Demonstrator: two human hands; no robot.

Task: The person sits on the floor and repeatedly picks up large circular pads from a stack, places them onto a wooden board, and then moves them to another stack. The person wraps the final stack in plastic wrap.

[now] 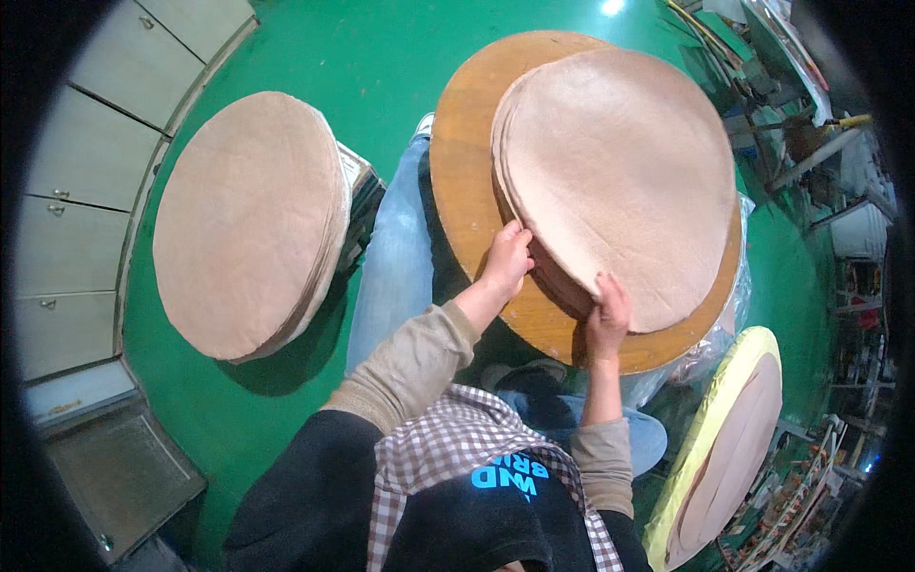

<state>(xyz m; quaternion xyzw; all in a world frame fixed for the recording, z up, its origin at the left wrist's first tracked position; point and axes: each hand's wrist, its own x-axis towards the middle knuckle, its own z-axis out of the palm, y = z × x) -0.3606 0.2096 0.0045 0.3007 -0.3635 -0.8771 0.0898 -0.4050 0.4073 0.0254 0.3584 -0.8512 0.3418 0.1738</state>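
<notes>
- Your left hand (506,259) sits at the left, near edge of the stack of sheets (620,181), with its fingers (516,235) curled over the rim of the pile; they look closed on the edge layers, though you cannot tell how many sheets they hold.
- Your right hand (607,319) rests on the near edge of the same stack, a little to the right of the left hand. Its fingers (610,289) lie fairly flat and together on the top sheet, pressing rather than gripping; nothing is clasped in it that shows.
- The stack is a pile of thin, round, pinkish-brown sheets, lying flat on a round wooden board (467,172). It sits toward the right and far part of the board, so a crescent of bare wood shows at the left and along the near rim.
- The edges of the lower sheets fan out slightly on the left side, just above your left hand.
- The board lies over your lap; your jeans (396,257) show to its left and under its near rim.
- A second pile (248,219) of the same round sheets stands to your left, well apart from both hands, on a low support (360,195) over the green floor (372,57).
- A third pile (729,448) lies on a yellow-rimmed board (707,427) at your lower right, tilted in the view, near your right elbow.
- Grey drawers (86,162) line the far left.
</notes>
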